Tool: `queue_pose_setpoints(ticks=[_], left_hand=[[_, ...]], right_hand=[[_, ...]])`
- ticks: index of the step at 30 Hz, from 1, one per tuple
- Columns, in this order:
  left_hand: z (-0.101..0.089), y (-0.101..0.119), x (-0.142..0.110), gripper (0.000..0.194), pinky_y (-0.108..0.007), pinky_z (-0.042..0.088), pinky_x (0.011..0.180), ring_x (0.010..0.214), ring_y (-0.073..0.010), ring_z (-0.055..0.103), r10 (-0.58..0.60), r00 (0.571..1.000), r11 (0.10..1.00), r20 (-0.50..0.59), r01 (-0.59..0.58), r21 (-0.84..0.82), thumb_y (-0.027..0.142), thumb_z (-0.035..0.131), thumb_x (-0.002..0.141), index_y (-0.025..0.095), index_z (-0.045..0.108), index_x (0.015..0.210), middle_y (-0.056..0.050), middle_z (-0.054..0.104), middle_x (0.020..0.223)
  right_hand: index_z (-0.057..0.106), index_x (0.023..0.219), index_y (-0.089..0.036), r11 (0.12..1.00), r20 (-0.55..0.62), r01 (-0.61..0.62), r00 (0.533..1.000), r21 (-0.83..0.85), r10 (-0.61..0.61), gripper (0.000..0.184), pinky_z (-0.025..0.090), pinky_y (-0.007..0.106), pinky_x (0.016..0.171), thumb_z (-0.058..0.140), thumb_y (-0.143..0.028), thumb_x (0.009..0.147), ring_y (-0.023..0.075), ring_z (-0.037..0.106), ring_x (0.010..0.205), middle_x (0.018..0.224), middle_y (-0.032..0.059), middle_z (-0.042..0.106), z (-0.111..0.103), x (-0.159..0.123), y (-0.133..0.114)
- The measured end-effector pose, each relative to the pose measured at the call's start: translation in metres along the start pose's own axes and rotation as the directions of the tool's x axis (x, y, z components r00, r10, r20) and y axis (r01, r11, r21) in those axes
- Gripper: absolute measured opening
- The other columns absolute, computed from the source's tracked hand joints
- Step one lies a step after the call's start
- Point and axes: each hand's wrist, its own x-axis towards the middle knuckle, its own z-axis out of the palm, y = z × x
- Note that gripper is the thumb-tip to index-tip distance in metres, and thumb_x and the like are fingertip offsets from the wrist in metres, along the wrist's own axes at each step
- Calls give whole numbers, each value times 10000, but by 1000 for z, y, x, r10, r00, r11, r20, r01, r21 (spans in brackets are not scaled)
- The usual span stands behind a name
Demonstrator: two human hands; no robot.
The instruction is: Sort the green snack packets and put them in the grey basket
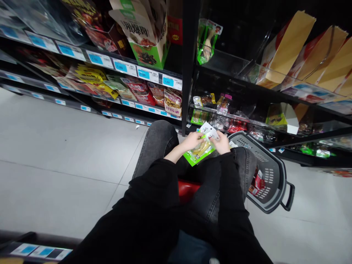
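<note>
Between my knees, I hold a green and white snack packet (202, 147) with a clear window that shows pale yellowish food. My left hand (193, 140) pinches its upper left side. On the upper right side, the fingers of my right hand (221, 142) are closed on the same packet. The packet's white top edge points toward the shelf and its bright green bottom toward me. It is tilted, and whether more than one packet is in my hands I cannot tell.
A grey shopping basket (268, 183) with red packets (257, 182) inside stands on the floor by my right knee. Shelves of bagged snacks (141, 91) rise ahead, with a dark upright post (189, 69) between sections. Open cardboard boxes (288, 44) sit at upper right.
</note>
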Motion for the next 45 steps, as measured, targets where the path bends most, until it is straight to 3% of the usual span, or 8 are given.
queue_pose_setpoints(ticks=[5,12,16,24,29,34,41,45], left_hand=[[-1,-4,1,188,-251,343,594,593,-134,454,-62,992,987,-113,44,-157,291,538,700,164,494,570,19,489,566],[-4,-15,5,214,-259,400,646,652,-136,506,-302,853,824,-425,9,-567,364,542,710,160,519,650,7,551,657],[-4,-18,6,234,-277,437,667,695,-155,561,-320,869,747,-378,-14,-665,374,616,662,147,576,701,-16,617,721],[-2,-14,1,373,-376,475,770,818,-238,627,-224,974,619,25,162,-769,314,751,574,98,668,868,-114,690,909],[-4,-10,-1,455,-384,466,825,885,-234,621,-127,988,626,85,146,-766,244,773,553,107,635,964,-128,669,1009],[-3,-7,-2,484,-389,467,820,912,-264,616,-173,984,678,-52,80,-730,279,775,545,102,640,975,-129,669,1016],[-1,-12,0,390,-363,480,757,851,-266,627,-293,931,706,-218,56,-706,354,748,571,102,689,862,-104,699,893],[-2,-9,0,376,-343,489,705,785,-249,636,-301,927,661,-225,33,-750,352,755,555,107,695,835,-82,705,817]], right_hand=[[576,794,-186,969,-109,-55,991,239,83,319,492,301,690,613,-452,621,176,605,715,761,25,655,-1,3,1],[527,666,-202,862,335,-277,933,424,135,367,504,297,537,704,-480,503,138,558,511,550,-27,562,11,-6,-15],[544,678,-193,911,170,-167,979,377,110,280,470,272,546,631,-437,574,142,562,558,594,-9,583,12,-4,-15],[598,721,-178,963,-82,-28,995,270,52,205,469,287,661,550,-364,650,179,606,691,690,30,649,-11,-1,-5],[616,722,-168,942,-101,-64,990,330,102,231,470,293,634,596,-371,614,181,610,658,666,37,659,-16,-2,-4],[608,687,-168,894,-167,-45,977,446,132,238,454,274,595,646,-381,588,151,583,603,604,3,627,-12,0,-6],[601,741,-190,657,220,-294,956,694,195,366,478,275,568,790,-337,464,146,595,592,671,-14,651,-22,-8,-8],[584,728,-181,623,244,-305,952,720,183,399,509,308,623,817,-254,411,161,614,618,666,-13,655,-18,-9,-10]])
